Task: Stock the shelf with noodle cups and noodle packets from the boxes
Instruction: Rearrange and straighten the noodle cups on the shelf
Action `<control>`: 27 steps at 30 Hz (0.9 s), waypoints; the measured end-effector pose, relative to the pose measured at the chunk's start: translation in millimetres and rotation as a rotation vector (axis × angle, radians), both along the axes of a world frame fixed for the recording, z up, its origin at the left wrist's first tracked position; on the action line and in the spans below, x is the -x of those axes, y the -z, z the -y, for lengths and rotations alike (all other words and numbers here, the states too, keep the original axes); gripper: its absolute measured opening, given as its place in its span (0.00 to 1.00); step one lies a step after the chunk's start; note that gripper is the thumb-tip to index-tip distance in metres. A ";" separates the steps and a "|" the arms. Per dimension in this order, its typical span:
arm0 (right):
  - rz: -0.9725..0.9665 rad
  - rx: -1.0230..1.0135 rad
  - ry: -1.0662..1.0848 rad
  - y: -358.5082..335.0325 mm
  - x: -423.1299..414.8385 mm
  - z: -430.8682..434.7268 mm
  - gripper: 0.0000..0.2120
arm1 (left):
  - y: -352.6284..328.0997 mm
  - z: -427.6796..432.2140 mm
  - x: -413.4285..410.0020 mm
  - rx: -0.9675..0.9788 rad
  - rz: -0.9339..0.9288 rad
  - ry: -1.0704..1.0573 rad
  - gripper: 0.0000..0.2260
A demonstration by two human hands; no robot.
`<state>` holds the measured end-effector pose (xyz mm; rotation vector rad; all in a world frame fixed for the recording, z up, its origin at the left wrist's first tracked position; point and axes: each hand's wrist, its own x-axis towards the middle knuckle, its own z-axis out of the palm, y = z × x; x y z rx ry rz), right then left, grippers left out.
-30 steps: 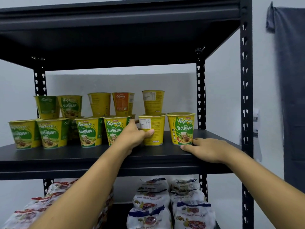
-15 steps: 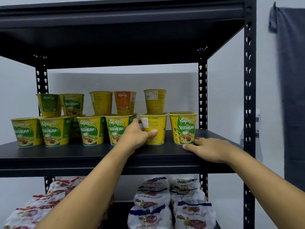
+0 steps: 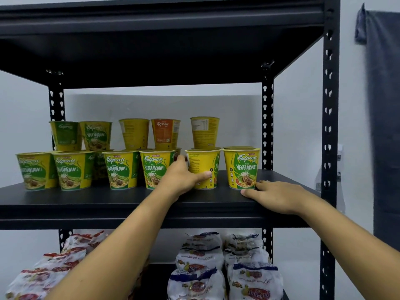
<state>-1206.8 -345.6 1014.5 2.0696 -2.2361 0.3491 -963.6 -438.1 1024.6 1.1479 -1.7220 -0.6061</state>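
Yellow-green noodle cups stand in a front row on the black middle shelf [image 3: 108, 202], with more cups stacked behind. My left hand [image 3: 181, 178] is wrapped around the lower left side of one yellow cup [image 3: 205, 165] whose text panel faces me. My right hand [image 3: 279, 195] lies flat on the shelf, fingers spread, its fingertips touching the base of the rightmost cup [image 3: 242, 167]. White noodle packets [image 3: 223, 265] and red-printed noodle packets [image 3: 54, 269] are piled on the shelf below.
The black upper shelf [image 3: 151, 40] hangs low over the stacked cups. A black front upright [image 3: 329, 148] stands right of my right arm. A dark cloth [image 3: 385, 105] hangs on the wall at far right. Bare shelf lies in front of the cups.
The view has shifted slightly. Both hands stay where they were, the left still holding the yellow cup and the right still flat beside the rightmost cup.
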 end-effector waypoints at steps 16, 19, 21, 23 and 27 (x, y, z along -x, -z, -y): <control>0.002 -0.002 -0.005 0.3 -0.8 0.6 0.39 | 0.5 -1.8 0.5 -0.018 -0.050 0.042 0.27; 0.000 -0.003 -0.007 0.3 -0.3 0.6 0.39 | 0.8 0.4 -0.8 -0.037 -0.076 0.056 0.26; 0.000 -0.004 -0.009 0.5 0.1 0.9 0.39 | -0.2 -3.0 0.2 -0.045 -0.067 0.092 0.27; 0.001 -0.005 -0.010 0.9 1.0 1.8 0.39 | -0.5 -5.6 1.8 -0.027 -0.042 0.093 0.28; 0.008 -0.007 -0.011 1.2 1.5 2.8 0.39 | 0.5 -6.4 1.1 -0.008 -0.053 0.073 0.21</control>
